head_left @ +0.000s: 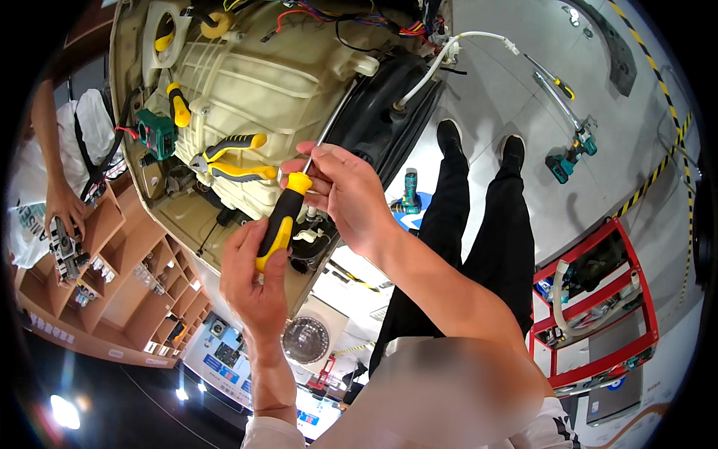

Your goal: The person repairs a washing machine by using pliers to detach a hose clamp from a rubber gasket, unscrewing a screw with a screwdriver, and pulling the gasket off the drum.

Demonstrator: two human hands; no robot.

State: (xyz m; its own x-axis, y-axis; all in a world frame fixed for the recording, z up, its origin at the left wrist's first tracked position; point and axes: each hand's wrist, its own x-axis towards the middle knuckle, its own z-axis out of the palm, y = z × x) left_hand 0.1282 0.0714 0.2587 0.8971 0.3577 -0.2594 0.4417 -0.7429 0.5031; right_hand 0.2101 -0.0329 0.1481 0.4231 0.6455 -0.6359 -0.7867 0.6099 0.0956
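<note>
The left hand (250,288) grips the screwdriver (288,206) by its handle; just ahead, the right hand's (345,183) fingers wrap its shaft. The step looks like aiming the tool, calling for a steady, aligned grip. Left of the hands, pliers (241,173) rest; beyond spreads a ribbed pale tub (254,82).

screwdriver (283,212): black-yellow grip | pliers (243,173): black-yellow | casing (258,75): cream | floor tape (657,171): black-yellow stripes
</note>
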